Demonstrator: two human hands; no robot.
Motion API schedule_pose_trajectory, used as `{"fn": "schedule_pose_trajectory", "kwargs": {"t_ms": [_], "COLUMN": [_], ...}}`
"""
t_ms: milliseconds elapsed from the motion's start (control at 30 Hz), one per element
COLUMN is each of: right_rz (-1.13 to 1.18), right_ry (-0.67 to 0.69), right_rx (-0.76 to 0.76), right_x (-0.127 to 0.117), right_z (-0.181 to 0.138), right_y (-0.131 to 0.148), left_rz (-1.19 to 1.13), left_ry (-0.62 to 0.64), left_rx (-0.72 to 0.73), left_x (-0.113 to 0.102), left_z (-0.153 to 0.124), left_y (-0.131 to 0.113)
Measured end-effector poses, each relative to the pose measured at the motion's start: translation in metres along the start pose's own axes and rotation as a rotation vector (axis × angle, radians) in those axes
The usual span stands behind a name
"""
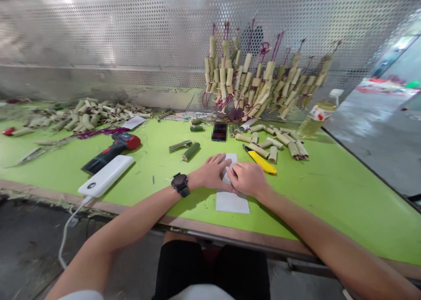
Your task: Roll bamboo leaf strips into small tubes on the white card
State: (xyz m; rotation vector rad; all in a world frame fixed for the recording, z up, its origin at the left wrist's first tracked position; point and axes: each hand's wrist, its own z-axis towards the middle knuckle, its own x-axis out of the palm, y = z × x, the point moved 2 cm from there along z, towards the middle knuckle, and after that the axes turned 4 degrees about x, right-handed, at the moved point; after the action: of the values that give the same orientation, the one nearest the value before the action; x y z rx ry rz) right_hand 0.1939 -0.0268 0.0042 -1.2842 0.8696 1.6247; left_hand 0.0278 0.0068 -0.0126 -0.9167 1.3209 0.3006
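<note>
A strip of white paper [232,202] lies flat on the green table in front of me. My left hand [215,172], below a black wristwatch [180,184], rests on the paper with its fingers stretched out. Against it, my right hand [247,177] is curled over the paper, its fingers closed; whatever they may hold is hidden. Just beyond my right hand lies a yellow utility knife [263,162]. Two green bamboo pieces [191,151] lie beyond my left hand. Cut bamboo tubes [259,151] are scattered behind the knife.
A cordless drill [113,151] and a white power bank [105,175] with a cable lie on the left. Behind them is a bamboo pile [88,116]. Strung bamboo bundles [230,80] hang on the perforated metal panel [131,54]. A bottle of yellow liquid [316,119] stands at the right edge.
</note>
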Motion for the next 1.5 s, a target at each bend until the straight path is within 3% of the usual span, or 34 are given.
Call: {"fn": "schedule_pose_trajectory", "kwargs": {"t_ms": [267, 533, 767, 1000, 1267, 1500], "right_rz": [-0.027, 0.064, 0.037, 0.001, -0.133, -0.197], "right_ry": [-0.030, 0.036, -0.055, 0.012, 0.072, 0.016], "right_rx": [0.052, -0.022, 0.021, 0.022, 0.166, 0.393], "right_x": [0.005, 0.007, 0.010, 0.002, 0.003, -0.002], "right_z": [0.016, 0.002, 0.017, 0.005, 0.018, 0.012], "right_y": [-0.008, -0.007, -0.013, -0.012, -0.035, -0.032], "left_rz": [0.009, -0.010, -0.004, -0.003, 0.011, 0.022], "left_ry": [-0.019, -0.012, -0.009, -0.014, 0.019, 0.014], "left_rx": [0.034, 0.021, 0.034, 0.037, 0.015, 0.015], "left_x": [0.002, 0.001, 0.003, 0.002, -0.001, 0.000], "left_z": [0.000, -0.001, -0.001, -0.002, -0.003, -0.003], "left_y": [0.000, -0.001, -0.001, -0.003, -0.006, -0.005]}}
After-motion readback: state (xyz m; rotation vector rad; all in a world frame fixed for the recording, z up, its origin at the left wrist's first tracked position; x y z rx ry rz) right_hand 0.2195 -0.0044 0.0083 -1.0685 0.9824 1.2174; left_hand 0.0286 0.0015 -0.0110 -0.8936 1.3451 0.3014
